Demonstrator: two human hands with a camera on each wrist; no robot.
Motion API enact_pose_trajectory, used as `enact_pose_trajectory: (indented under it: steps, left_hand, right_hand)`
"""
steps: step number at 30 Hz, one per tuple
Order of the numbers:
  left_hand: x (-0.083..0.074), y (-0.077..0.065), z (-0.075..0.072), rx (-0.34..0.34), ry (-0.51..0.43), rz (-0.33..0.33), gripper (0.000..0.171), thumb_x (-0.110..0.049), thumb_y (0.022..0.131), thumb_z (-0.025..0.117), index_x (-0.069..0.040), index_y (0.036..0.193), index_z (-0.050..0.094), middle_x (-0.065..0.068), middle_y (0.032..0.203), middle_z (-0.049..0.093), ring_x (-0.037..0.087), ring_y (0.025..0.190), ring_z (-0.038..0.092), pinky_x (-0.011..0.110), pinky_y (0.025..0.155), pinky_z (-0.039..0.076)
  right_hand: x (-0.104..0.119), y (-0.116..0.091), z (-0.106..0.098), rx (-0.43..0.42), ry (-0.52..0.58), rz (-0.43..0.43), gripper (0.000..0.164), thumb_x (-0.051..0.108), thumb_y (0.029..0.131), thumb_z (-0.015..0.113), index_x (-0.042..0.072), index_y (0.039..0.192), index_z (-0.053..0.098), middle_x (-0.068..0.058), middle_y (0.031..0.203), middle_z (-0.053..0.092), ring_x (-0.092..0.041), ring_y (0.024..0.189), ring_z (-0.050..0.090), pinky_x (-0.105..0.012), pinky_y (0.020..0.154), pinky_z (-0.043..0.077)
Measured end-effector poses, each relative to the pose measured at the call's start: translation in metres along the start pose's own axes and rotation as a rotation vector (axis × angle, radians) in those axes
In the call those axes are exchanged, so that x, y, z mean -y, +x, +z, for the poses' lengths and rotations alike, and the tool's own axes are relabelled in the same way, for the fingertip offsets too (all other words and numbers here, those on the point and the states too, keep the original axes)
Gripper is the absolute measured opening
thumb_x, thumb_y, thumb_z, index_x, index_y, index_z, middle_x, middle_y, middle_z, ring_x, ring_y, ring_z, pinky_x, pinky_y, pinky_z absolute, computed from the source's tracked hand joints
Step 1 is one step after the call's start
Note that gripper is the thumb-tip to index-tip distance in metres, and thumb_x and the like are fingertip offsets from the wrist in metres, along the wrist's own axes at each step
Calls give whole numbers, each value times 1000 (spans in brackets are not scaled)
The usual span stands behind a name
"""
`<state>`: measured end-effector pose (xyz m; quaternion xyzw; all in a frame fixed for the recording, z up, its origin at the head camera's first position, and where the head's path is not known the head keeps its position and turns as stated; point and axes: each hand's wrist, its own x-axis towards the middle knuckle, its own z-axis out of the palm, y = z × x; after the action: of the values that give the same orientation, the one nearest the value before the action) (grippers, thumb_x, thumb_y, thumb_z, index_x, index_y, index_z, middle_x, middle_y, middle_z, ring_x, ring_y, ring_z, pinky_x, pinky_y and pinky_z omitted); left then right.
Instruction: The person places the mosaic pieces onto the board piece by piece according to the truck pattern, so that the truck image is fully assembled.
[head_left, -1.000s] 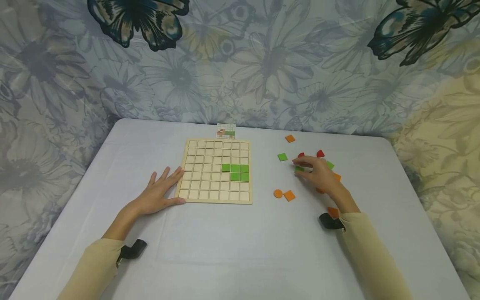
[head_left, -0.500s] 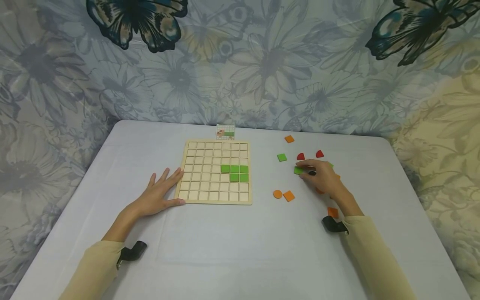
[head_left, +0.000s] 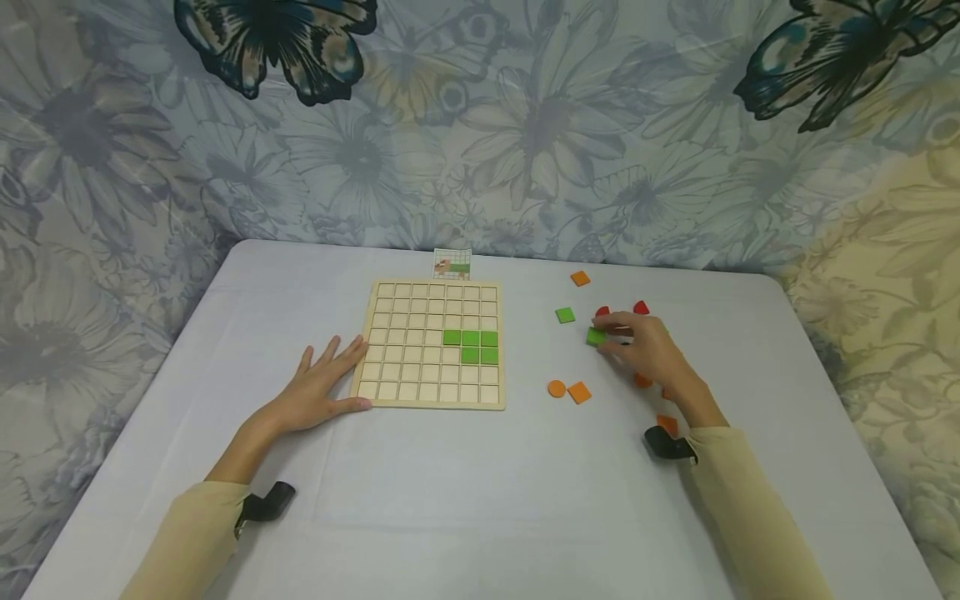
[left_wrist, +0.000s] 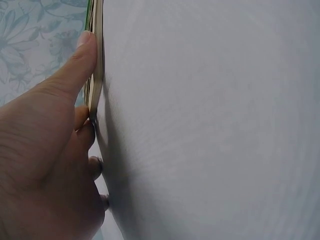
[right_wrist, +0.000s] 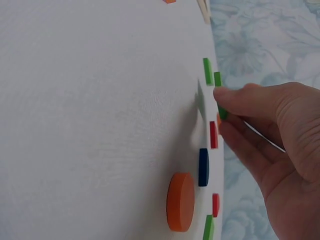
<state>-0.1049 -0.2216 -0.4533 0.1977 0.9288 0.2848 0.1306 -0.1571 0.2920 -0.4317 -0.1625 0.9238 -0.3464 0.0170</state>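
Note:
My right hand (head_left: 647, 346) pinches a green square tile (head_left: 594, 337) between thumb and fingers. In the right wrist view the same green tile (right_wrist: 217, 79) is held on edge, raised off the cloth, which carries a shadow beside it. A wooden grid board (head_left: 405, 346) lies left of it, with several green tiles (head_left: 470, 337) set in its right-hand cells. My left hand (head_left: 318, 392) rests with spread fingers at the board's left edge. Up close in the left wrist view, the thumb (left_wrist: 75, 65) lies along the board's rim.
Around the right hand lie loose pieces: a green square (head_left: 565, 315), a red piece (head_left: 641, 307), orange squares (head_left: 579, 392), an orange disc (head_left: 556, 388) and a dark blue piece (right_wrist: 203, 167). A small pattern card (head_left: 452, 263) sits behind the board.
My right hand first draws back slightly from the green tile, then has it pinched and lifted a little off the cloth. My left hand and the board stay put.

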Motion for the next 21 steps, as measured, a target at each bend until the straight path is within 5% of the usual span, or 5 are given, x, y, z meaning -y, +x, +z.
enact_pose_trajectory:
  steps: [10, 21]
  left_hand:
    - [2, -2, -1, 2, -4, -4, 97, -51, 85, 71, -9, 157, 22, 10, 163, 13, 40, 149, -3, 61, 114, -14]
    - [3, 0, 0, -3, -18, 9, 96, -51, 85, 71, -9, 157, 22, 9, 163, 13, 40, 149, -3, 60, 114, -15]
  right_hand:
    - [12, 12, 3, -2, 22, -69, 35, -3, 82, 76, -3, 116, 68, -17, 113, 70, -36, 105, 67, -47, 90, 54]
    - [24, 26, 16, 13, 100, -50, 37, 0, 84, 76, 0, 119, 67, -14, 117, 69, -32, 109, 66, -43, 94, 52]
